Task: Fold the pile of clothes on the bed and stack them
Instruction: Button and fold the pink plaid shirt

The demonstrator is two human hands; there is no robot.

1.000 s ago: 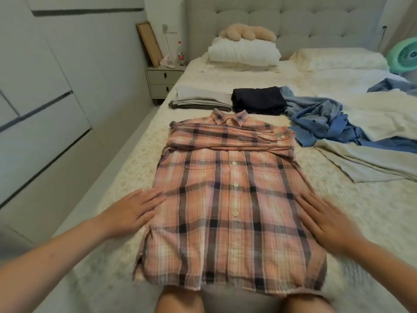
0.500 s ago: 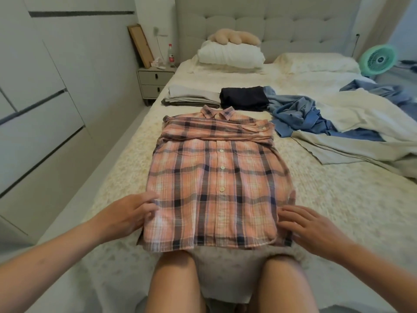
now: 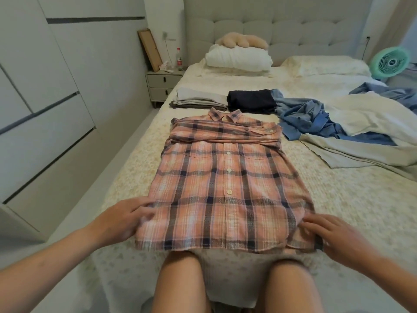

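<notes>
While the left hand (image 3: pixel 126 219) and right hand (image 3: pixel 336 236) pinch the plaid shirt (image 3: pixel 225 184) at its 2 hem corners, fingers curled on cloth, lift both evenly and carry the hem up to the collar. Beyond it on the bed (image 3: pixel 352 206) wait 2 folded stacks (image 3: pixel 225 101) and unfolded clothes (image 3: pixel 338 123).
</notes>
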